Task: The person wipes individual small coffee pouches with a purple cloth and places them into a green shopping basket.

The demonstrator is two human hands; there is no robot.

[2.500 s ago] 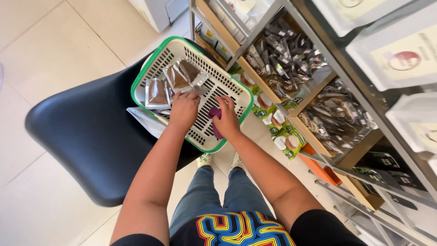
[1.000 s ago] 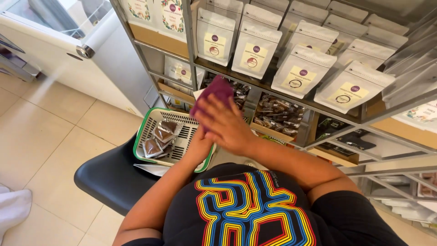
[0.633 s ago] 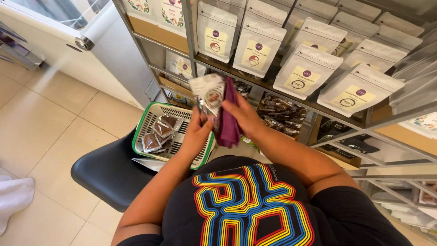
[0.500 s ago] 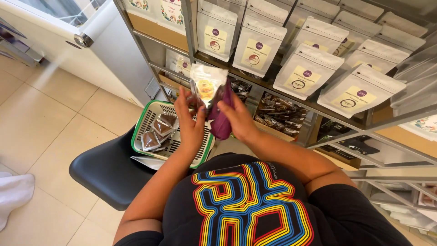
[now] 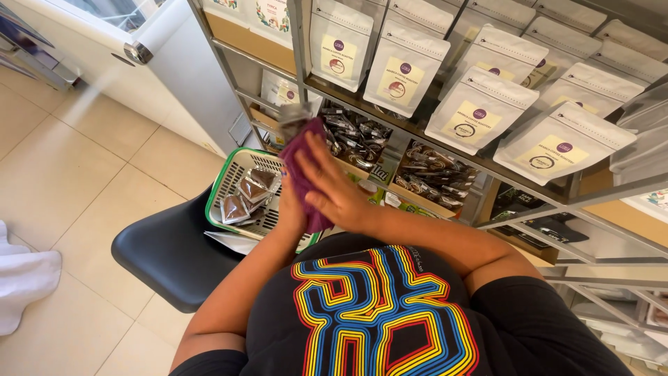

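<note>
My right hand (image 5: 335,189) presses a purple cloth (image 5: 300,163) flat against a small clear packet (image 5: 293,115). Only the packet's top edge shows above the cloth. My left hand (image 5: 289,213) is under and behind the cloth, gripping the packet from the far side, and is mostly hidden. Both hands hover just above a white basket with a green rim (image 5: 224,171). The basket sits on a black chair seat (image 5: 167,256) and holds several clear packets of dark contents (image 5: 248,195).
A metal shelf rack (image 5: 529,182) stands right in front, with white pouches (image 5: 480,106) on top and clear packets (image 5: 433,175) lower down. A white cabinet door (image 5: 174,76) is at the left. A white cloth (image 5: 22,278) lies on the tiled floor.
The packet was held up with its face showing beside the cloth. Now my right hand has laid the purple cloth over it, covering all but the top.
</note>
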